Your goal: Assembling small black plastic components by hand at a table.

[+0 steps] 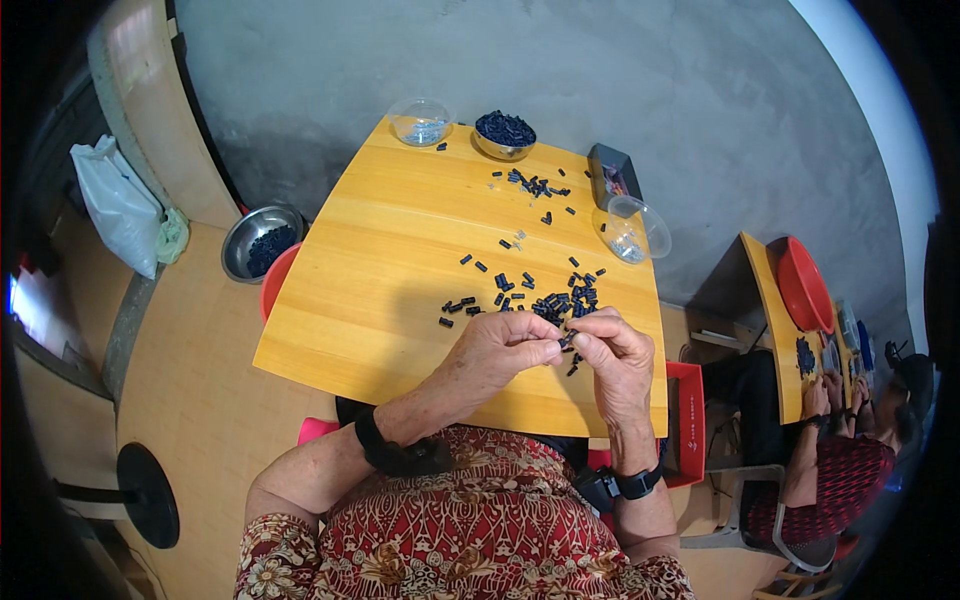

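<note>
My left hand (505,342) and my right hand (618,362) meet above the near part of the yellow wooden table (370,290). Thumbs and forefingers are pinched around a small black plastic piece (567,340), partly hidden by the fingertips. Just beyond my hands lies a loose heap of similar black pieces (575,298), with several strays scattered to its left. Farther back is a smaller scatter of black pieces (537,186), mixed with a few small clear bits (519,240).
Along the table's far side stand a clear tub (421,108), a metal bowl (504,152) heaped with black pieces, a dark box (606,160) and another clear tub (655,232). A steel basin (232,250) is at left, a red crate (689,425) at right. Another person (840,480) works farther right.
</note>
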`<move>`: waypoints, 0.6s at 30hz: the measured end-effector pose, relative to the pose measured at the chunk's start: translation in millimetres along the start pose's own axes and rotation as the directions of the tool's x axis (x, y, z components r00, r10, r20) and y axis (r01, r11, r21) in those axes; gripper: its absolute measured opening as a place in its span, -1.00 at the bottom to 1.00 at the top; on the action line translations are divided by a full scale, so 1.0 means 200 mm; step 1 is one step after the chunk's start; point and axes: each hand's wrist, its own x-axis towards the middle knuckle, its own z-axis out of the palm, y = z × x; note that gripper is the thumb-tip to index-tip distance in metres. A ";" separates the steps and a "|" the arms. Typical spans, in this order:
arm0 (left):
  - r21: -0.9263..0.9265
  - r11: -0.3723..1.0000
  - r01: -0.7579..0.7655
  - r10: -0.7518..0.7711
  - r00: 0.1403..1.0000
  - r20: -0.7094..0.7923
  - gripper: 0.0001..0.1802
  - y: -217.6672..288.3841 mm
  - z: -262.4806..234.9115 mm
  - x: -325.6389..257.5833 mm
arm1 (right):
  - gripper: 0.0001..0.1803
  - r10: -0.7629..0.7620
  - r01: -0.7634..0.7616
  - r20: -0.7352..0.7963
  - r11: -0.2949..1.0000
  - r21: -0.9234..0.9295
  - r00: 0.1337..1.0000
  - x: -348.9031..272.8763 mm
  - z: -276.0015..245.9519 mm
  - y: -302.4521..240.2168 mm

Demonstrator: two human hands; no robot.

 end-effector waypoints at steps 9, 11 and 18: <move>-0.006 1.000 0.000 0.000 1.000 0.013 -0.81 -0.01 0.00 0.00 | -0.87 -0.071 0.073 0.023 0.989 -0.126 0.997 0.00 -0.01 0.01; 0.010 1.000 -0.019 0.019 1.000 0.024 -0.81 -0.01 -0.01 0.01 | -0.88 -0.057 0.059 0.015 0.992 -0.109 0.998 0.00 -0.01 0.01; 0.039 0.998 -0.058 0.058 0.998 0.005 -0.83 0.00 0.00 0.00 | -0.88 -0.099 0.099 0.008 0.972 -0.213 0.995 0.00 0.01 -0.02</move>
